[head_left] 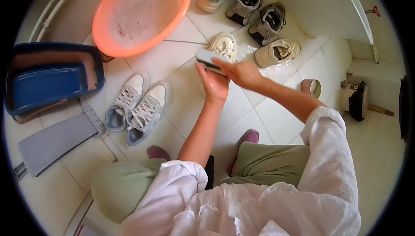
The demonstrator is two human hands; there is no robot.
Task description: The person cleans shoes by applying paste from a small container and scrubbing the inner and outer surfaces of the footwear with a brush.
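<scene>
My right hand (243, 74) is closed around the near end of a scrubbing brush (210, 59), an oblong block with a pale grey back and a darker layer below. Cupped against its underside is my left hand (214, 85), thumb up at the near edge and fingers mostly hidden by the brush. Just beyond stands a cream lace-up shoe (225, 44), partly covered by the brush and hand. Another cream shoe (276, 53) lies to its right on the wet, shiny floor.
White-and-grey sneakers (145, 106) stand at left. Behind are an orange basin (185, 3), grey-black shoes (246, 5) and a white-grey shoe (212, 0). Blue tubs (97, 72) and a grey panel (60, 141) sit far left. A roll of tape (310, 87) and a lidded pot (349, 95) are right.
</scene>
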